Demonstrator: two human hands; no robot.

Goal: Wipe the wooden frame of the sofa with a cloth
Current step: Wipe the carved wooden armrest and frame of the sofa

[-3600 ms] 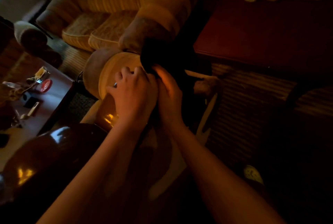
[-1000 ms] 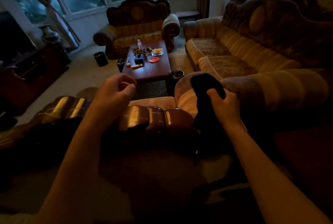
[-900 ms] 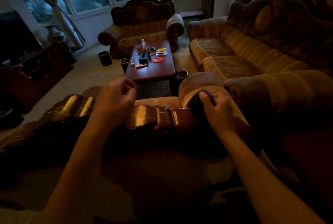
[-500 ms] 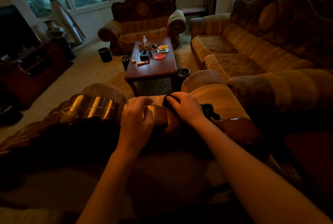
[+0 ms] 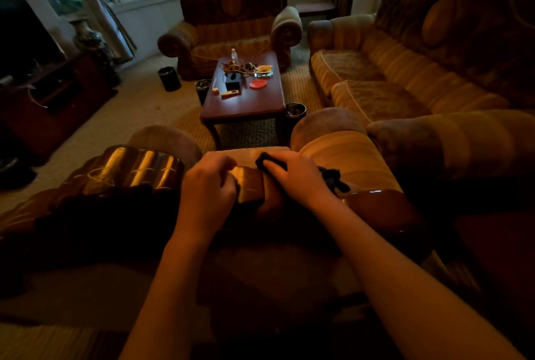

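Wiping step is in hand — the carved top rail of the wooden frame (image 5: 249, 186) is being worked from behind the sofa.

- A dark cloth (image 5: 267, 161) is pressed onto the glossy rail under the right hand (image 5: 298, 179). Fingers are curled over it, so the cloth is taken as gripped; a loose tail is seen trailing out toward the striped armrest (image 5: 347, 157).
- The left hand (image 5: 208, 186) is set on the rail just beside the right, fingers curled over the wood. Whether a corner of cloth is also pinched there cannot be told — too dark at the fingertips. It is read as bracing on the rail.
- A short bare section of polished wood is exposed between the two hands.
- The ribbed, shiny part of the rail (image 5: 139, 168) lies to the left of the left hand; the rounded end (image 5: 376, 209) lies to the right, near the right forearm.

Judgement: mid-task, rail top only partly covered.

Next move calls for:
- cloth kept flat and pressed while drawn along the rail
- grooves of the ribbed section followed, not skipped across
- left hand shifted clear of the cloth's path
- loose tail gathered in, so it is not dragged over the upholstery

Beyond the sofa, a coffee table (image 5: 246, 105) with clutter is seen, well apart from the work.
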